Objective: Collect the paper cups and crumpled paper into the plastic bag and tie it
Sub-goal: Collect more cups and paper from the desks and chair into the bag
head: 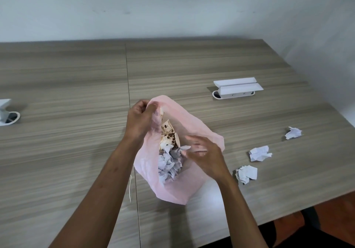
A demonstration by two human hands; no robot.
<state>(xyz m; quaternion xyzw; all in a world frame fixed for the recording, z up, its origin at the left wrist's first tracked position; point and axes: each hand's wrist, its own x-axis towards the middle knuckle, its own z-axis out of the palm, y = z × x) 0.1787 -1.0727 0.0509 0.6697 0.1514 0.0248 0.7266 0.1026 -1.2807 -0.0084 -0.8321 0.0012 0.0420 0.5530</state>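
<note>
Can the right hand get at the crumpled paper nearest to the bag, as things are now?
Probably yes. The right hand is open over the mouth of the pink bag and holds nothing. The nearest crumpled paper lies on the bare table just to its right, with nothing between them.

Open tabletop (67, 98) left of bag (201, 132)

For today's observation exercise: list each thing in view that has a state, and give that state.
plastic bag: open, untied
paper cups: inside bag
three crumpled papers: loose on table
left hand: grips bag rim
right hand: open, blurred, at bag mouth
</note>
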